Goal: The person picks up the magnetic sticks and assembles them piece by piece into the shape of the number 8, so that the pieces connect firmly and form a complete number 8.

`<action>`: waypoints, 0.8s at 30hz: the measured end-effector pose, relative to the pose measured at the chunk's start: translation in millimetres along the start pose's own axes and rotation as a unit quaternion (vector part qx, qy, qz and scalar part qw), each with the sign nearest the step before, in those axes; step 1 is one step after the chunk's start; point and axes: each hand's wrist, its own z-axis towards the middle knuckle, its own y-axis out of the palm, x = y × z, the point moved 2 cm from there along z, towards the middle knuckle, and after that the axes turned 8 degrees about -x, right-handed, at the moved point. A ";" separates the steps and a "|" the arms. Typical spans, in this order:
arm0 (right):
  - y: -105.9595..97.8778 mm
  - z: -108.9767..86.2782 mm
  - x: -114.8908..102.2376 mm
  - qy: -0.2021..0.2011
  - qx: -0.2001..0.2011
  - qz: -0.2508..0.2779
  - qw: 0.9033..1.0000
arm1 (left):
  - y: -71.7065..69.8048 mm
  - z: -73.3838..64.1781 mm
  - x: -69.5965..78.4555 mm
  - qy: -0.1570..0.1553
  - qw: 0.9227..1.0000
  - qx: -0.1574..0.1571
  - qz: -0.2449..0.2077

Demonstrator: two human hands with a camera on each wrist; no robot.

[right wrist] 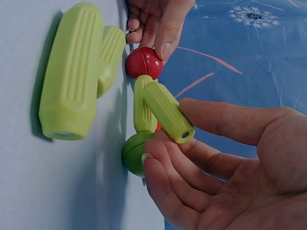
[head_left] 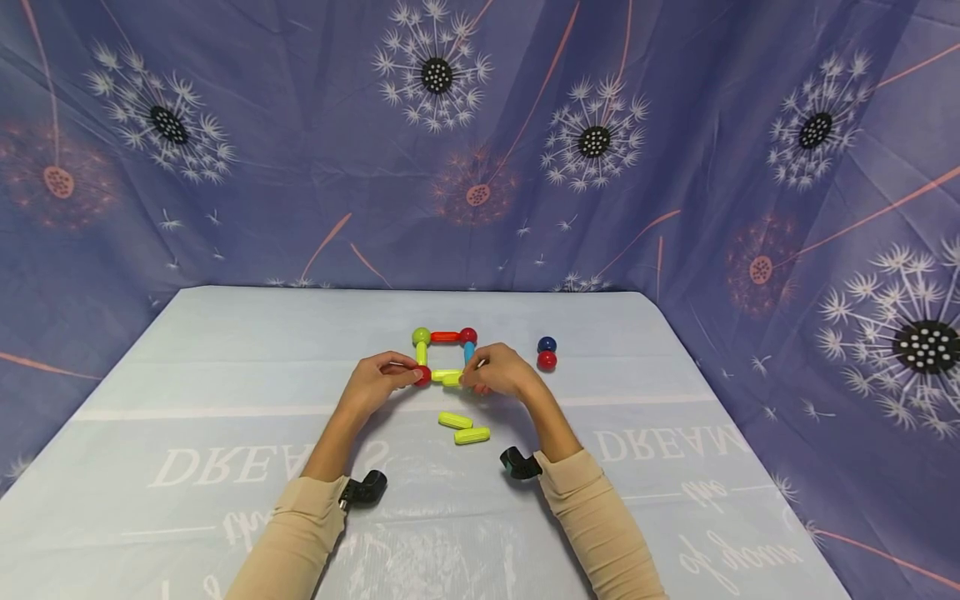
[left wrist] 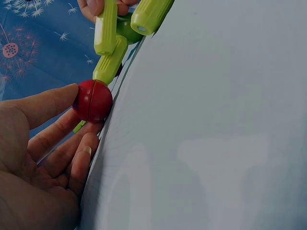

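Observation:
My left hand (head_left: 375, 383) pinches a glossy red ball (left wrist: 92, 100) at the near left corner of a square of magnetic rods and balls. My right hand (head_left: 501, 371) holds a yellow-green rod (right wrist: 169, 112) between thumb and fingers, slanting over another yellow-green rod (right wrist: 144, 108) that joins the red ball to a green ball (right wrist: 135, 154). In the head view the right hand hides that green ball. The square's other parts are a yellow-green rod (head_left: 422, 354), a lime ball (head_left: 422, 336), a red rod (head_left: 446, 337), a dark red ball (head_left: 468, 336) and a blue rod (head_left: 469, 352).
Two loose yellow-green rods, one farther (head_left: 455, 420) and one nearer (head_left: 472, 436), lie in front of the square. To its right, a dark blue ball (head_left: 547, 344) sits against a red ball (head_left: 547, 361). A patterned blue drape (head_left: 480, 242) stands behind the cloth-covered table (head_left: 247, 350).

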 end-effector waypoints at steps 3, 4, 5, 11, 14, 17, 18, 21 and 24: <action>-0.6 -0.7 -0.7 -0.001 0.010 0.002 1.000 | 0.0 -0.1 -0.9 0.000 1.000 0.000 -0.001; -0.8 -0.9 -0.9 -0.001 0.012 0.002 1.000 | 0.0 -0.2 -0.9 0.000 1.000 0.000 -0.002; -1.0 -1.1 -1.1 -0.001 0.014 0.002 1.000 | -0.1 -0.2 -0.9 0.001 1.000 0.000 -0.002; -1.6 -1.1 -1.5 -0.008 0.029 0.006 1.000 | 0.0 -0.6 0.0 0.001 1.000 -0.001 -0.005; -1.8 -0.8 -1.0 -0.010 0.041 0.013 0.999 | 0.3 -0.6 0.5 -0.001 1.000 -0.001 -0.008; -1.8 -0.1 0.0 -0.013 0.052 0.025 0.998 | 0.3 -0.8 0.7 -0.003 1.000 -0.002 -0.007; -1.7 0.1 0.3 -0.013 0.054 0.028 0.998 | 0.3 -1.0 0.7 -0.003 1.000 -0.002 -0.007; -1.5 0.9 1.1 -0.015 0.059 0.033 0.998 | 0.2 -2.0 0.8 -0.003 1.000 -0.002 -0.004; -1.5 1.0 1.4 -0.016 0.067 0.033 0.997 | 0.2 -2.8 1.1 -0.004 1.000 -0.002 -0.002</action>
